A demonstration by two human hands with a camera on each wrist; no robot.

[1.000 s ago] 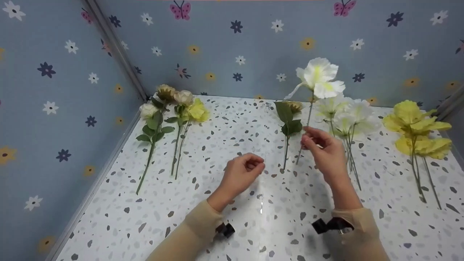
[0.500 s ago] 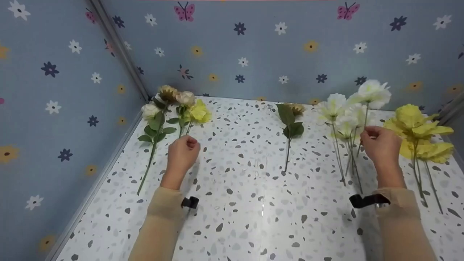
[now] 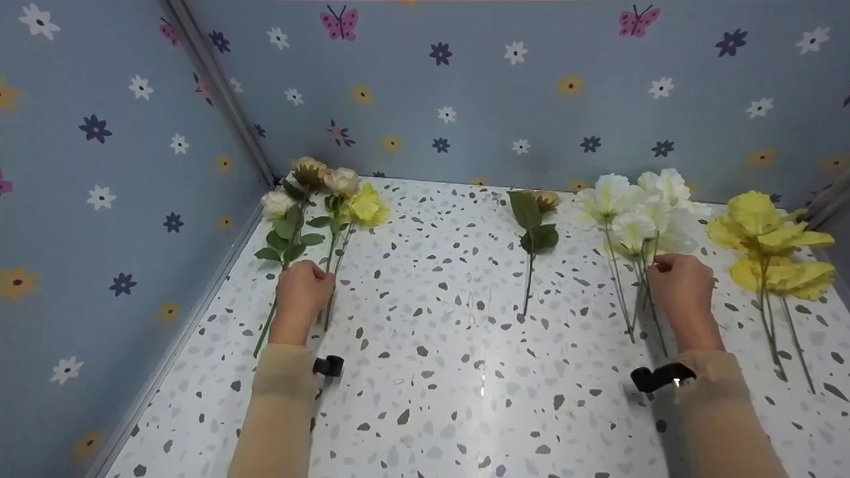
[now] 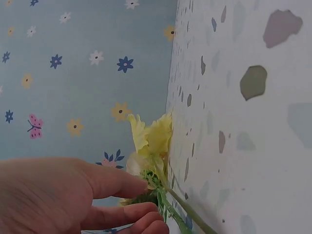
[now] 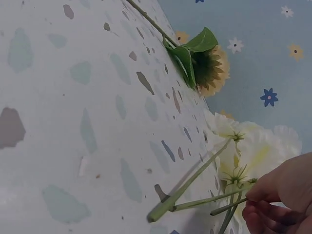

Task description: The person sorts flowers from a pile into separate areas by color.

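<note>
At the left bunch of artificial flowers, my left hand (image 3: pixel 300 292) reaches among the stems. In the left wrist view its thumb and fingers (image 4: pixel 124 184) are apart, right at the green stems below a yellow flower (image 4: pixel 155 136). My right hand (image 3: pixel 684 289) pinches a thin stem of a white flower (image 3: pixel 666 187) between thumb and fingertips. That stem's cut end (image 5: pixel 214 213) sticks out past the fingers in the right wrist view. Other white flowers (image 3: pixel 605 199) lie just left of this hand, their stems crossing. The left bunch also has a cream rose (image 3: pixel 275 202) and a peach one (image 3: pixel 342 180).
A single brown-backed flower with dark green leaves (image 3: pixel 524 211) lies between the hands. Large yellow flowers (image 3: pixel 754 216) lie at the far right. The speckled white tabletop (image 3: pixel 425 398) meets patterned blue walls (image 3: pixel 398 79) at the back and left.
My right hand has carried the white flower rightward and lowered it among the other white ones. My left hand has moved left from mid-table to the left bunch.
</note>
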